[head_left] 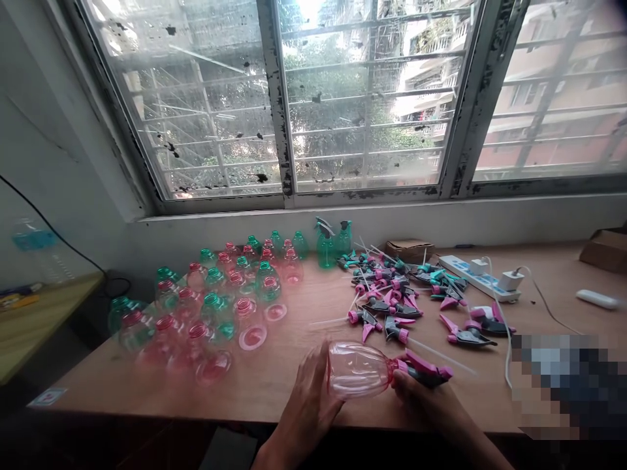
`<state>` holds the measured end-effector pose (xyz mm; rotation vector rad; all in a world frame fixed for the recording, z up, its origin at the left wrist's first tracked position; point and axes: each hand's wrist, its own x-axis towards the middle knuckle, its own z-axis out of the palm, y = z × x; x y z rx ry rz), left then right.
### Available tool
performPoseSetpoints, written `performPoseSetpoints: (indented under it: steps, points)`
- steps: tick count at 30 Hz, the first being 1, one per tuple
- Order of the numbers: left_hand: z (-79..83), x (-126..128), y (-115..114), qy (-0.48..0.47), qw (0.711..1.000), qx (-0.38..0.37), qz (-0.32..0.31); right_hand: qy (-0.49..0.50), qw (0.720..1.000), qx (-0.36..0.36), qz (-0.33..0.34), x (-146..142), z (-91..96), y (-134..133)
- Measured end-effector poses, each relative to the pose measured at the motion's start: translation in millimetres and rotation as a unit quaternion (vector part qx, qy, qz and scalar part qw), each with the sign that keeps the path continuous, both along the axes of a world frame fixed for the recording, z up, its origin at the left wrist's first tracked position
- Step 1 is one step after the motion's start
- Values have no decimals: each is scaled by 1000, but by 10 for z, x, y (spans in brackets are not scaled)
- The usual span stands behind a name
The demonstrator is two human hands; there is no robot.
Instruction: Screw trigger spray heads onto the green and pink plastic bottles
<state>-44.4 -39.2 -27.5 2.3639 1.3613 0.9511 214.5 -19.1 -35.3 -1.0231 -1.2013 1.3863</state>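
A clear pink spray bottle lies sideways between my hands, above the front edge of the table. My left hand is closed round its base end. At the neck, my right hand grips the pink and dark grey trigger sprayer, which sits on the bottle's mouth. Beyond my right hand is a heap of loose trigger sprayers in pink, teal and grey, with white dip tubes. On the left, several open pink bottles and green bottles stand without sprayers.
Two green bottles with sprayers stand by the wall. A white power strip with plugged chargers and cables lies at the right, near a cardboard box. A blurred-out patch covers the right front. The window is behind.
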Motion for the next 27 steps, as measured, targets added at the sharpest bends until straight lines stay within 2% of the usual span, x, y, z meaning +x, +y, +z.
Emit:
performPoseSetpoints:
  steps: [3, 8, 12, 17, 21, 27]
  points:
    - [17, 4, -8, 7, 1000, 11, -7, -6, 1000, -4, -5, -1, -29, 5]
    - [74, -1, 3, -4, 1000, -13, -12, -13, 1000, -7, -6, 4, -28, 0]
    - [42, -3, -9, -18, 1000, -8, -3, 2, 1000, -3, -10, -4, -17, -1]
    - [46, 9, -22, 11, 1000, 25, -7, 1, 1000, -1, -16, -21, -33, -3]
    - [83, 20, -10, 8, 1000, 17, -3, -13, 1000, -2, -15, -8, -56, 4]
    - [54, 25, -29, -6, 1000, 10, 2, -16, 1000, -7, -10, -5, -40, 9]
